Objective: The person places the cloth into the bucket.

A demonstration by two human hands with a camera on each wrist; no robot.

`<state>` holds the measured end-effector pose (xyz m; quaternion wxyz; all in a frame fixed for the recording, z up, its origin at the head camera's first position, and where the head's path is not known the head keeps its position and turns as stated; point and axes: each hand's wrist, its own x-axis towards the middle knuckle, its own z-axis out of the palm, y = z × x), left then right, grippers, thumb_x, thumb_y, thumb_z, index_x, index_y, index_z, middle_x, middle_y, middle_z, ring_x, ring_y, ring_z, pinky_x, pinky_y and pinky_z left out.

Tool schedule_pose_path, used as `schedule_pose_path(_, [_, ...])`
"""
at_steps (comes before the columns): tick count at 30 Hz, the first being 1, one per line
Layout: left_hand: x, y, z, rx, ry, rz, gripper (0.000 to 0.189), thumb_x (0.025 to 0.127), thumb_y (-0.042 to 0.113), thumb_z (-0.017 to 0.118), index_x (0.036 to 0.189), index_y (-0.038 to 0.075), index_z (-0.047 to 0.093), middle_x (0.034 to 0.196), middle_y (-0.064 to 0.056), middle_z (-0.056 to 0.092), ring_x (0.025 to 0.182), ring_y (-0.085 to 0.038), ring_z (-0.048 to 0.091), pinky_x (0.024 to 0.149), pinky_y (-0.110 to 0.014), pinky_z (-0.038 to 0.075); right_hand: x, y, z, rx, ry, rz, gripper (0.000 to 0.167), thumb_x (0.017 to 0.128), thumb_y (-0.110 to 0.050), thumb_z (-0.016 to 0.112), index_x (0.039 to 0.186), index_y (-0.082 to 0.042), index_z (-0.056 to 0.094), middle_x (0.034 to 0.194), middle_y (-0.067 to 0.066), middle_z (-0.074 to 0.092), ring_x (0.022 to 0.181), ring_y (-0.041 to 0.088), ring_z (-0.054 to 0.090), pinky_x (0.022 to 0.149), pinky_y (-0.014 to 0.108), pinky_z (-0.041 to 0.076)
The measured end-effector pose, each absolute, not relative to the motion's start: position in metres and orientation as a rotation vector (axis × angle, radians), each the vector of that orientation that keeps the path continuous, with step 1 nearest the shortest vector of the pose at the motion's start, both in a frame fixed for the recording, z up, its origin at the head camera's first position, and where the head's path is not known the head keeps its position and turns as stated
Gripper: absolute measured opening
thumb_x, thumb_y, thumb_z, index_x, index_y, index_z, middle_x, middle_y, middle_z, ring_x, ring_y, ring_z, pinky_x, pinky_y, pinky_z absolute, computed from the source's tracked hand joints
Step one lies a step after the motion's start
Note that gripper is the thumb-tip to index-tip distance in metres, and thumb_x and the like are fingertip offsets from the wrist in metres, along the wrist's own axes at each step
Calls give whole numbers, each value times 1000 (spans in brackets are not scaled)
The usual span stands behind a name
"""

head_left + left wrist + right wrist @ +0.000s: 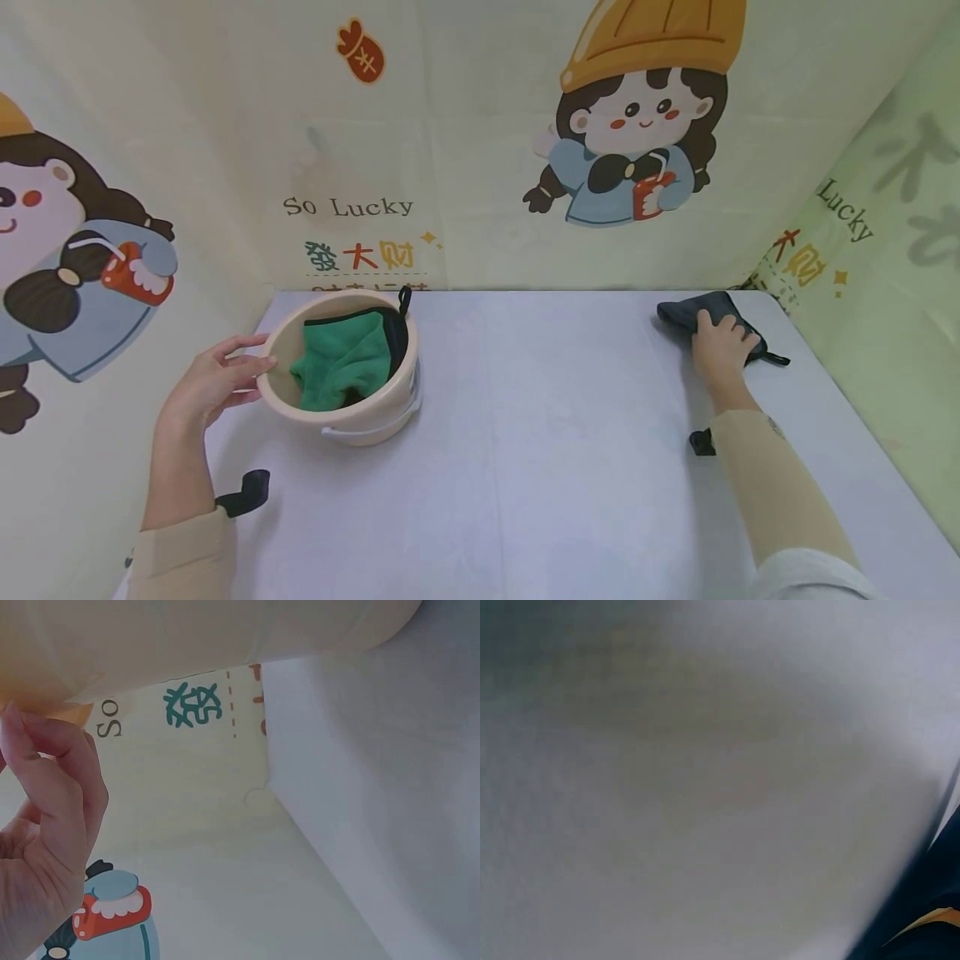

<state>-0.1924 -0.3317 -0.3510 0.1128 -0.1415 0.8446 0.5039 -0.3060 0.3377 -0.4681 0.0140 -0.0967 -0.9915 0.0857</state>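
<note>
A cream bucket (pixel 277 396) with a pale handle stands at the left of the table. Inside it lies a green cloth (pixel 345 354) with a black border, whose black loop sticks up over the rim. My left hand (pixel 225 379) holds the bucket's left rim with its fingertips; in the left wrist view the hand (pixel 56 795) touches the bucket (pixel 187 637). Far to the right, my right hand (pixel 722 354) grips a dark navy cloth (pixel 678 312) with a black hanging loop. Its fingertips are partly hidden in the folds. Part of the cloth (pixel 922 892) appears in the right wrist view.
A white-covered table (pixel 525 433) lies between the hands. Printed cloth walls (pixel 480 150) with cartoon figures and lettering close off the back and both sides. A black wrist mount (pixel 246 493) sits under the left forearm, another (pixel 702 442) beside the right.
</note>
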Motion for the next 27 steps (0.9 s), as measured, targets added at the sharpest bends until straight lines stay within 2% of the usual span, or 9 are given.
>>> schedule_pose_path(4, [-193,-332,-351,-410,2479,1479,75,82,46,62,141,12,31,85,20,55,76,-6,61,71,-24,52,-306,325,-462,-272,-3036,270,29,95,-9,42,120,1,31,114,45,27,102,63,29,89,72,9])
schedule_pose_path(12, [-193,-332,-352,-408,2502,1459,75,83,45,61,142,10,29,89,17,55,76,-5,61,71,-24,52,-308,297,-444,-205,-2885,269,25,94,-9,43,116,-1,35,102,37,34,89,54,36,84,66,16])
schedule_pose_path(21, [-192,-330,-350,-410,2514,1446,77,84,45,60,143,9,27,104,3,56,76,-6,62,71,-25,52,-310,261,-414,-83,-2826,267,27,94,-8,46,117,-1,36,103,33,34,88,47,33,79,58,16])
schedule_pose_path(27, [-191,-329,-349,-401,2524,1444,77,84,46,60,143,10,28,118,-9,53,77,-5,62,71,-24,52,-309,230,-393,41,-2734,282,19,93,-8,47,109,0,41,101,31,37,89,48,36,79,60,20])
